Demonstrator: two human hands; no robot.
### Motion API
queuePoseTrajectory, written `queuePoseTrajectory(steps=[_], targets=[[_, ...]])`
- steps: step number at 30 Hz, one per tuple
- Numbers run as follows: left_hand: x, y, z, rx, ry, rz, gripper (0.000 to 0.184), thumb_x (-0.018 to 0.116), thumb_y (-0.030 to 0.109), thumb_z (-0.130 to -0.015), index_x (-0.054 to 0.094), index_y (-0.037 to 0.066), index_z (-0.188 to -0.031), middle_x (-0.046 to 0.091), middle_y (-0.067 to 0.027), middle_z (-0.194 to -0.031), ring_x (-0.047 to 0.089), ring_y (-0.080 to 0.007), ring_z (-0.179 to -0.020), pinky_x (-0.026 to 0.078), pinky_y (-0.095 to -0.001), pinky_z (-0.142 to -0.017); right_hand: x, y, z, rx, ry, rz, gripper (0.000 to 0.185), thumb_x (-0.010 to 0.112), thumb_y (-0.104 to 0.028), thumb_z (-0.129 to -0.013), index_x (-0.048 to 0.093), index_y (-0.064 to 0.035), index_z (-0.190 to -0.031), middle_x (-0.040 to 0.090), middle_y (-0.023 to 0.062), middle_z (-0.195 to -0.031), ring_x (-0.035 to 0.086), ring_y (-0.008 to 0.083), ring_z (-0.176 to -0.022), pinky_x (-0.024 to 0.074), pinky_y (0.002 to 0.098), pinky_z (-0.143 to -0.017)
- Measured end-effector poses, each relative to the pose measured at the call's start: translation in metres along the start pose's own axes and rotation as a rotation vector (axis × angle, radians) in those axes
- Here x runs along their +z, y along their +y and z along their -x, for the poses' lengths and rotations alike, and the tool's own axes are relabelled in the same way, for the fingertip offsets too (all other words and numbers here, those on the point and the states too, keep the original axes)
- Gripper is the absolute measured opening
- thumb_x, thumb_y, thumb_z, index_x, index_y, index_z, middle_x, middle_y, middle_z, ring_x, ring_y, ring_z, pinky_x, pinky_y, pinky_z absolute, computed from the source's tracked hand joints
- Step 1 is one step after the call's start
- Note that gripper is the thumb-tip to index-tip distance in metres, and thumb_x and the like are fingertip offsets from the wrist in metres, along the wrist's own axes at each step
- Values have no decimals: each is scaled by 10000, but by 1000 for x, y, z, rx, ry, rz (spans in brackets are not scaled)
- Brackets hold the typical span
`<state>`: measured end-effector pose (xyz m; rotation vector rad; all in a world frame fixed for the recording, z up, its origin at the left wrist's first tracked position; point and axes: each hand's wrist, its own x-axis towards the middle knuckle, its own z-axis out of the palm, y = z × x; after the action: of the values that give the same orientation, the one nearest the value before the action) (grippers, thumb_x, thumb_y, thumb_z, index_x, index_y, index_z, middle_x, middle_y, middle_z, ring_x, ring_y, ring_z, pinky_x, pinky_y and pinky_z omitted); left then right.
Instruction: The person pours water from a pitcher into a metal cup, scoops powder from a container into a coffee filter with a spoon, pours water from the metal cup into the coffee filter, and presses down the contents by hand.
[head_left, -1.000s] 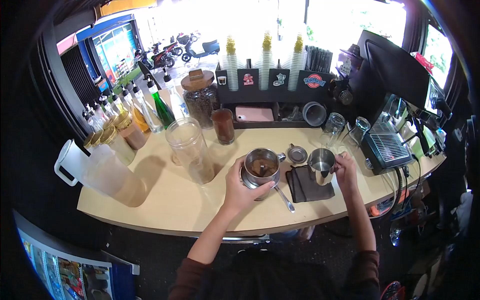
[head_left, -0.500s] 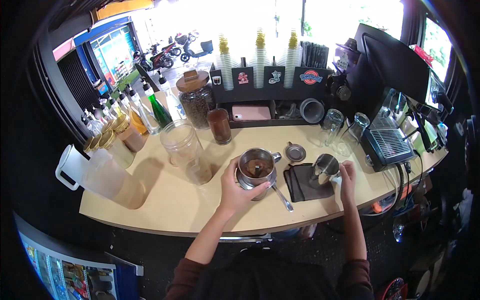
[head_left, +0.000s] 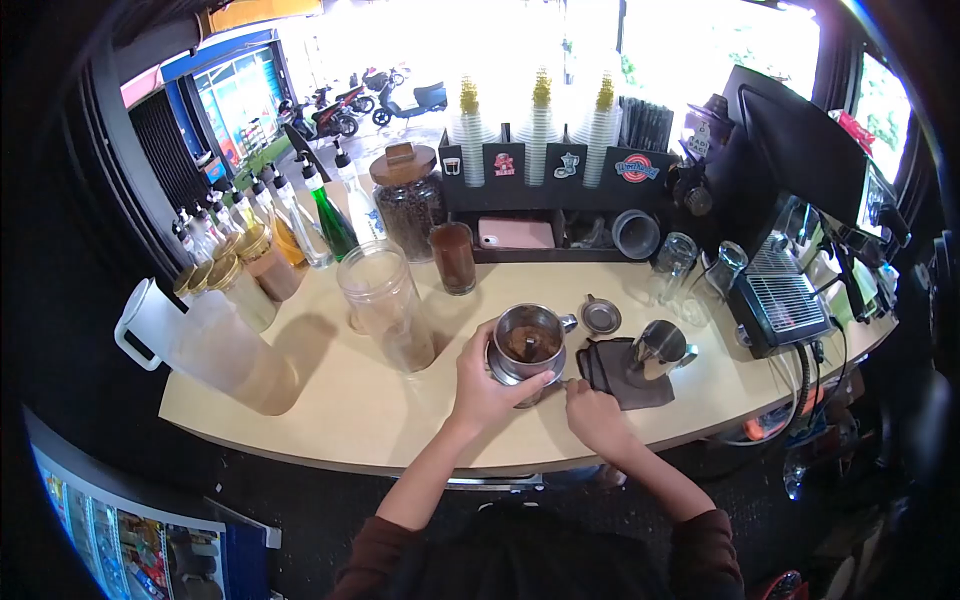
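My left hand [head_left: 488, 392] is wrapped round a metal coffee dripper [head_left: 527, 314] holding brown coffee grounds [head_left: 520, 346]. The dripper sits on top of a glass that is mostly hidden by my fingers. My right hand [head_left: 597, 414] is low over the counter just right of the dripper. Its fingers are closed at the handle of a spoon, which they largely cover. Behind that hand, a metal pitcher [head_left: 655, 350] stands on a folded dark cloth [head_left: 648, 393]. A small round metal dripper lid [head_left: 600, 316] lies beyond the cloth.
Left of the dripper stand a tall clear jar [head_left: 385, 310] and a white-handled pitcher [head_left: 235, 350]. A glass of brown liquid [head_left: 455, 260] is behind. Upturned glasses [head_left: 672, 268] and a coffee machine [head_left: 785, 295] are at right; a cup rack [head_left: 550, 190] lines the back.
My right hand has left the metal pitcher and moved left to the spoon. The pitcher's handle now shows. My left hand stays on the dripper. The view has shifted slightly.
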<state>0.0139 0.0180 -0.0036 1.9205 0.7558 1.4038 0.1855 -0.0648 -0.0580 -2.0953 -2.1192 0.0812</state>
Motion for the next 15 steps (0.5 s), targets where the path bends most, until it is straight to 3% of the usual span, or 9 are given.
queuePoseTrajectory(steps=[5,7,8,11,13,15], targets=[[-1,0,-1,6,0,8,712,879,275,-588,520,-3,-1136,632,-143,-1027,629,-241,-962,491,-356,-860,-48,21,8,209,-37,-12,155,439,-78,-872,466,28,-982,640,246,-782,663,390,-727,536,480,-634],[-1,-1,-1,3,-4,-7,720,881,281,-582,521,-1,-1138,633,-148,-1025,630,-251,-953,491,-363,-861,-81,31,15,284,135,-141,144,404,-110,-915,429,-3,-1008,627,253,-758,640,409,-741,500,507,-611],[-1,-2,-1,8,-2,-4,720,881,281,-582,521,-1,-1138,633,-148,-1025,630,-251,-953,491,-363,-861,-101,33,18,278,175,-97,122,422,-115,-929,429,-29,-1015,620,214,-750,630,400,-727,498,490,-614],[1,-10,1,-12,-4,0,731,884,291,-572,522,9,-1141,629,-150,-1030,621,-268,-960,483,-376,-867,-150,14,15,166,339,-139,120,500,-70,-862,490,-46,-979,615,197,-840,610,396,-751,472,486,-630],[2,-13,3,-52,-8,-14,739,886,299,-563,523,19,-1143,624,-148,-1036,607,-281,-974,471,-384,-875,-161,2,5,-255,426,-123,160,548,-64,-815,529,-41,-973,596,156,-867,609,348,-752,476,460,-611],[2,-11,2,-57,-10,16,742,887,301,-561,523,23,-1144,621,-146,-1044,598,-284,-988,463,-390,-883,-162,-12,-12,-372,394,-38,196,557,-62,-788,529,-50,-982,582,131,-868,617,320,-713,489,436,-588]])
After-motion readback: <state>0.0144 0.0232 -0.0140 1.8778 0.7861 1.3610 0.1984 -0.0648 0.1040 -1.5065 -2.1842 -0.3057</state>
